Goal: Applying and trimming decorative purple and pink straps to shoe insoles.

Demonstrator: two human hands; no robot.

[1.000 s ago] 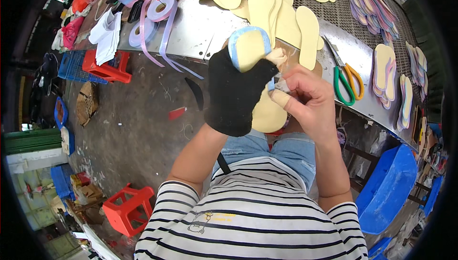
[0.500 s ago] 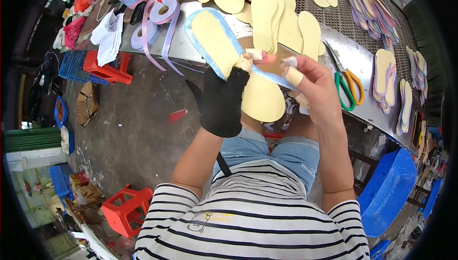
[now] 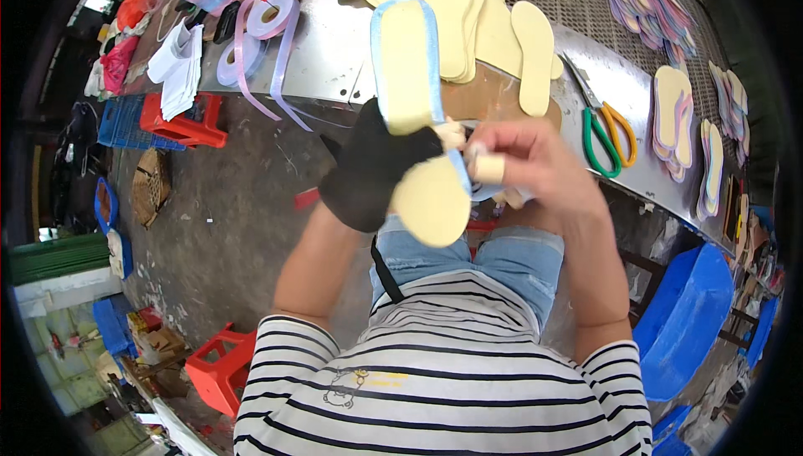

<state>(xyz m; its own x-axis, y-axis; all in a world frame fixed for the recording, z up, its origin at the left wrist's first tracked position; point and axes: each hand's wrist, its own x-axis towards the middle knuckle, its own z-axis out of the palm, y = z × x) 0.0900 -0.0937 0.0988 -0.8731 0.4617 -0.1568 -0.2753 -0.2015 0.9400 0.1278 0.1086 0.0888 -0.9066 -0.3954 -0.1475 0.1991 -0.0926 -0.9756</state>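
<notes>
A pale yellow insole (image 3: pixel 406 63) is in my left hand (image 3: pixel 376 167), which wears a black fingerless glove with the fingertips wrapped in tan tape. The toe part points away from me and the heel part lies toward my lap. Shiny blue ribbon (image 3: pixel 436 58) runs around the toe part's edge and down the right side; the heel's left and lower edge is bare. At that right side, just below the insole's middle, my right hand (image 3: pixel 539 159) pinches the loose blue ribbon. Its fingers are taped too and slightly blurred, and they partly hide the ribbon.
Ahead on the metal table (image 3: pixel 335 46) lie loose yellow insoles (image 3: pixel 452 21), scissors (image 3: pixel 606 130) with green and orange handles, ribbon rolls (image 3: pixel 272 17) and white papers (image 3: pixel 177 67). Insole stacks (image 3: pixel 672 117) sit at right. A blue tub (image 3: pixel 686 322) and red stools (image 3: pixel 222 368) stand lower.
The insole has turned more upright, its toe swinging right and its heel left. My right hand has come in closer to its edge, bringing the ribbon along the right side.
</notes>
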